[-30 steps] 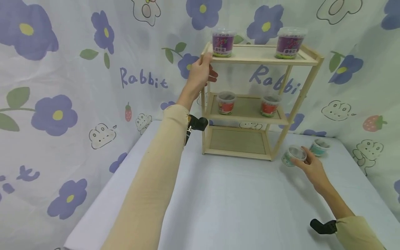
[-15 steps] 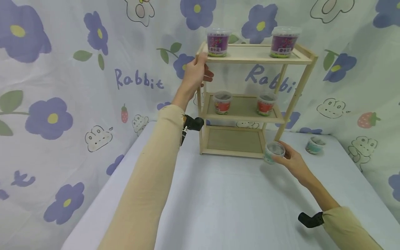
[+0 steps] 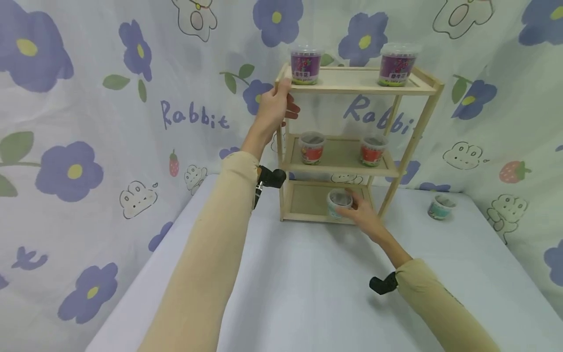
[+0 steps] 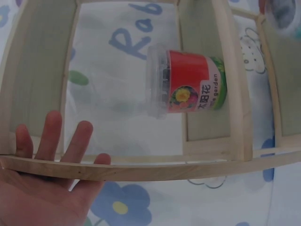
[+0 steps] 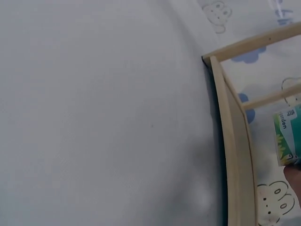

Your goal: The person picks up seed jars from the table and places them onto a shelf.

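Note:
A three-tier wooden shelf (image 3: 352, 89) stands against the patterned cloth. My left hand (image 3: 272, 110) grips its top left corner, thumb at the upper edge; in the left wrist view the fingers reach past the post. My right hand (image 3: 366, 219) holds a clear plastic cup with a teal label (image 3: 335, 210) by its side, at the front of the bottom tier. That cup is upright and overlaps the bottom board (image 3: 304, 198) in the head view. The right wrist view catches only the label and a fingertip at its right edge.
Two purple-labelled cups, left (image 3: 305, 68) and right (image 3: 396, 70), stand on the top tier. On the middle tier are two red-labelled cups, left (image 3: 312, 154) and right (image 3: 371, 155). Another teal cup (image 3: 441, 208) sits on the white table (image 3: 308, 293), right of the shelf.
My right hand has carried the teal cup leftward from the table at the shelf's right to the front of the bottom tier. My left hand keeps its place on the shelf corner.

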`<action>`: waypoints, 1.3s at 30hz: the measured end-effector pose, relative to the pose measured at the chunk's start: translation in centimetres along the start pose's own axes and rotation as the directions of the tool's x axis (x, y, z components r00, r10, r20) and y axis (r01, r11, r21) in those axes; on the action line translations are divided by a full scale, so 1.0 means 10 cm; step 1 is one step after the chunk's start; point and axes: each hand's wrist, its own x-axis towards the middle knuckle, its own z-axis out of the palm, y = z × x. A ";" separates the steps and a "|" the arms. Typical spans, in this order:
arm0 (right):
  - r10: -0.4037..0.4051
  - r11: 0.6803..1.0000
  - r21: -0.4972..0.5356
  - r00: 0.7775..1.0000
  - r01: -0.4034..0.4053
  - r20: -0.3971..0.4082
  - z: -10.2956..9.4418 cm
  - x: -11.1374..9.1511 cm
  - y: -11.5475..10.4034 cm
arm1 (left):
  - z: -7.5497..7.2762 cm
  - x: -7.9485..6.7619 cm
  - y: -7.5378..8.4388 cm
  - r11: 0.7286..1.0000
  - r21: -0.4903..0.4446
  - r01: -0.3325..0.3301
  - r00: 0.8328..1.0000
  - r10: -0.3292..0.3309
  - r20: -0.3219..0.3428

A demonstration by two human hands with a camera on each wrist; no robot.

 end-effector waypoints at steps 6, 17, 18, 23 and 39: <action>-0.021 0.999 -0.035 0.999 0.020 -0.031 0.28 0.34 -0.02 | -0.02 -0.01 -0.02 1.000 0.010 -0.014 1.000 0.014 -0.002; -0.020 0.998 -0.065 0.998 0.016 -0.062 0.71 0.75 0.08 | 0.00 -0.02 -0.03 0.999 0.004 -0.035 0.999 0.035 0.011; -0.020 0.997 -0.075 0.998 0.015 -0.066 0.74 0.77 0.09 | 0.00 -0.02 -0.03 0.999 0.002 -0.037 0.999 0.037 0.010; -0.006 0.994 -0.105 0.997 -0.002 -0.083 0.86 0.82 0.08 | -0.01 -0.03 -0.03 0.999 -0.004 -0.037 0.999 0.037 0.009; 0.050 0.994 -0.092 0.995 -0.057 -0.082 1.07 0.82 0.14 | 0.00 -0.02 -0.03 0.999 0.007 -0.036 0.999 0.036 0.000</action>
